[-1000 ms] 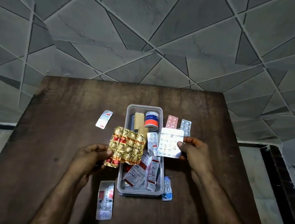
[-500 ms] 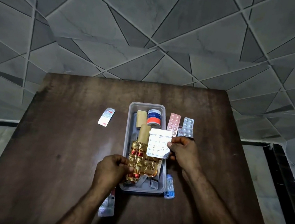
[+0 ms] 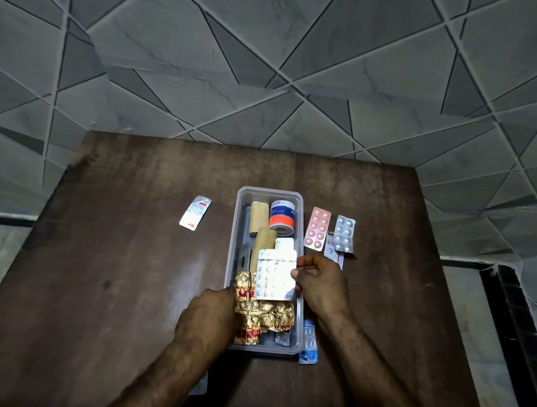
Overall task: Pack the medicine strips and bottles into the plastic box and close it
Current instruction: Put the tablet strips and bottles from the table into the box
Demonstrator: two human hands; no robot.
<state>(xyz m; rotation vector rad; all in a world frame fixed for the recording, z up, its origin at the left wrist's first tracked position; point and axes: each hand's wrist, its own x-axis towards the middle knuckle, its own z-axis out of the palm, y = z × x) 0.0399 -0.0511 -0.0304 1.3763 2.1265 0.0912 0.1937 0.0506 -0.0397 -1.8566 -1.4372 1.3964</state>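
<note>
A clear plastic box [image 3: 301,204] sits open at the middle of the wooden table [image 3: 115,251]. Inside stand a blue, white and orange bottle [image 3: 280,217] and two tan rolls [image 3: 258,217]. My left hand [image 3: 210,312] presses a crumpled gold strip [image 3: 262,313] into the box's near half. My right hand [image 3: 318,282] holds a white blister strip [image 3: 274,278] over the gold one. Outside the box lie a pink strip [image 3: 317,228], a silver strip [image 3: 344,233], a white strip [image 3: 195,212] at the left and a blue vial pack [image 3: 309,345].
A red and white strip [image 3: 334,250] lies partly hidden behind my right hand. Another strip [image 3: 200,383] peeks out under my left forearm near the table's front edge. A tiled wall rises behind the table, and floor shows at both sides.
Both hands have come down and inward. The gold strip has gone from the air at the box's left into the box, and the white strip has dropped over it.
</note>
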